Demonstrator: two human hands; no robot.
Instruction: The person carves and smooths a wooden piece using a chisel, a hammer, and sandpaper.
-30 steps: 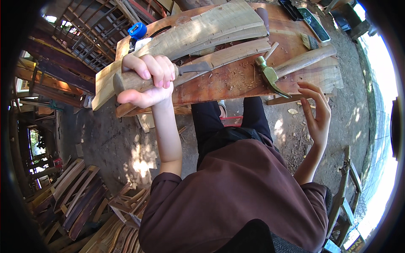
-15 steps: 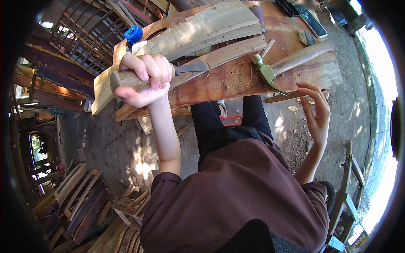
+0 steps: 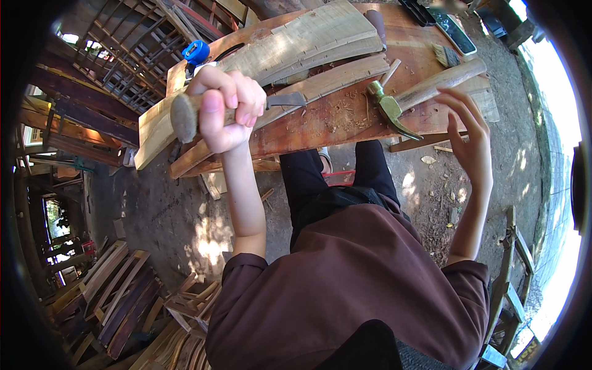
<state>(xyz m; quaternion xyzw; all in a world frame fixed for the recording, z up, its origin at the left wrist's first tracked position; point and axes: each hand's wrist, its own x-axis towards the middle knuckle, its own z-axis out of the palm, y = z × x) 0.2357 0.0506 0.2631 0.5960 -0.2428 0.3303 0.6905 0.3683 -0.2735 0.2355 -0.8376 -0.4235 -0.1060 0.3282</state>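
grey blade [image 3: 287, 99] crosswise, pointing right, left hand [image 3: 225, 110] clasping wooden handle [image 3: 184, 118], right hand [image 3: 472, 137] spread

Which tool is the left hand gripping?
The bladed tool, its handle in the left hand; the hammer and brush lie on the bench.

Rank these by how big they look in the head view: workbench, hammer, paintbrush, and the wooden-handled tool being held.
1. Workbench
2. Hammer and wooden-handled tool: unranked; they look similar, and the held one seems nearer the camera.
3. Paintbrush
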